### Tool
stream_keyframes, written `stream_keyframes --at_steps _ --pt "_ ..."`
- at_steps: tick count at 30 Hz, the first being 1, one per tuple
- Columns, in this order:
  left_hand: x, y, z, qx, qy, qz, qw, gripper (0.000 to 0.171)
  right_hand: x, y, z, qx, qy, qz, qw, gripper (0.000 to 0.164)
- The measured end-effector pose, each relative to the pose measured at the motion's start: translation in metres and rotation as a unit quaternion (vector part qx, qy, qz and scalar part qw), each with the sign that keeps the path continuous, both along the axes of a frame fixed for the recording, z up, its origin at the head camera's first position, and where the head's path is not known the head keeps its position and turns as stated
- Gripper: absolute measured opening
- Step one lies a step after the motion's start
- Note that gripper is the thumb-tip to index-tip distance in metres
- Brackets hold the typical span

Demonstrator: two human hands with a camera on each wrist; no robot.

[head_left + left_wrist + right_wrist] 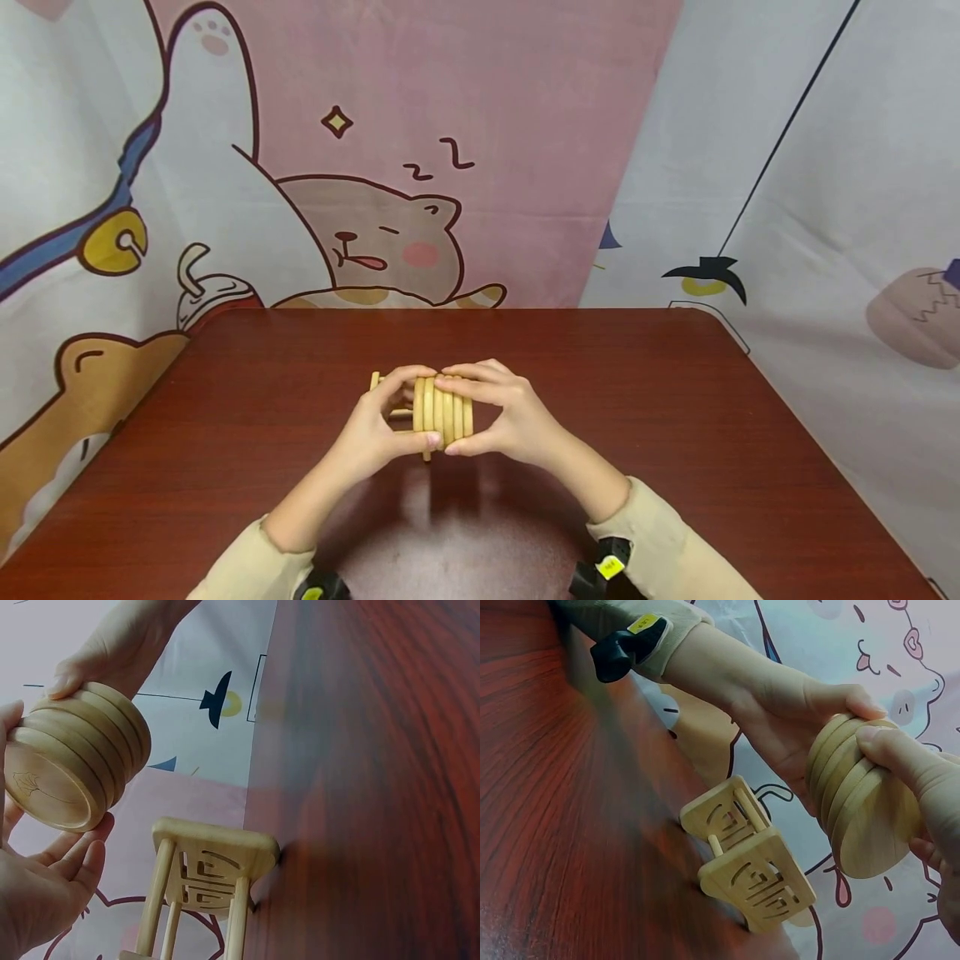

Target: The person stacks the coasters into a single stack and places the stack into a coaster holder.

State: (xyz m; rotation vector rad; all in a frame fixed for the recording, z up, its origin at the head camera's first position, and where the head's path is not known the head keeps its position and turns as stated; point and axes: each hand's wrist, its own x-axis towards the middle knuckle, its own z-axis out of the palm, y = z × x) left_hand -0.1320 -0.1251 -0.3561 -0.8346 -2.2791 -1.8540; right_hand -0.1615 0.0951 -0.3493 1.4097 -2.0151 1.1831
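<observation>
Both hands hold a stack of several round wooden coasters (447,414) on its side, raised above the table. My left hand (365,433) grips the left part of the stack, thumb on the near side and fingers over the far side. From the right, my right hand (517,417) holds the other end the same way. In the left wrist view, the end coaster (49,784) bears an engraved leaf. A wooden coaster rack (757,862) with cut-out end panels and round bars stands on the table, mostly hidden behind my left hand in the head view.
The dark red-brown table (675,467) reaches back to a hanging cloth (525,125) printed with cartoon animals. Each cuff carries a small black device, such as the one on the right sleeve (613,550).
</observation>
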Motion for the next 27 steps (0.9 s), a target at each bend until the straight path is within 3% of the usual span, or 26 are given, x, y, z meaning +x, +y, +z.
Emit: stream_keyframes --at_steps 10,19,27 --pt "-0.002 -0.006 0.003 -0.014 0.003 0.017 0.9997 0.069 -0.005 -0.006 0.004 0.004 0.017 -0.005 1.000 0.067" --pt "-0.008 -0.018 0.005 -0.006 -0.006 -0.009 0.9999 0.068 -0.011 -0.017 0.006 0.005 0.014 -0.002 1.000 0.066" --pt "-0.014 -0.029 0.006 -0.011 0.011 0.004 0.9999 0.064 -0.019 -0.029 0.005 0.000 0.020 -0.002 1.000 0.065"
